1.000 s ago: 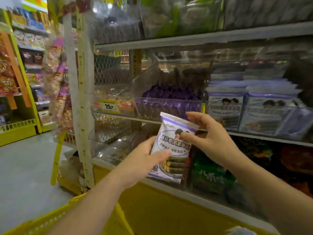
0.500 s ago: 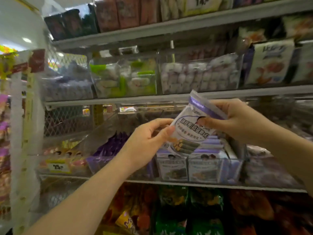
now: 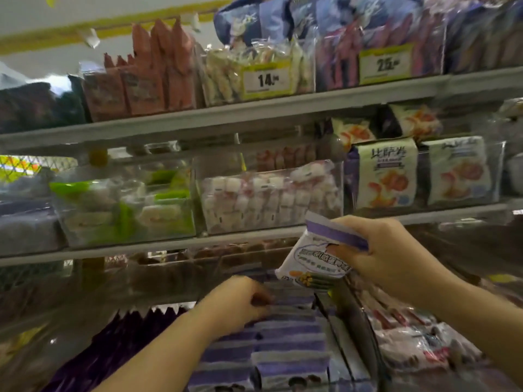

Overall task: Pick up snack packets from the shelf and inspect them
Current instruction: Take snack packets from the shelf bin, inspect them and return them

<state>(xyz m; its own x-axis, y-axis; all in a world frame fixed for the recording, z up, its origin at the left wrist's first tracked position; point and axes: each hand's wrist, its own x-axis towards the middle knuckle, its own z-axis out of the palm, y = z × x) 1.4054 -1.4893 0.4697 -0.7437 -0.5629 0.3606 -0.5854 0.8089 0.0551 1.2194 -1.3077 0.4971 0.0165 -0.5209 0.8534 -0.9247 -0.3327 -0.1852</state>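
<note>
Under tags (image 3: 266,80) 14 and 25, right hand (image 3: 390,256) grips purple packet (image 3: 314,261); left hand (image 3: 237,304) unclear.

The right hand (image 3: 387,257), at the right middle of the frame, pinches a white-and-purple plastic snack packet (image 3: 314,261) near its top edge, and its bare forearm runs to the lower right. The left hand (image 3: 237,302), at lower centre, reaches forward with its fingers curled down. Whether it grips anything is unclear.

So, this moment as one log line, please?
right hand: holds snack packet; left hand: curled over stacked purple packets, grip unclear; step: inspecting
</note>
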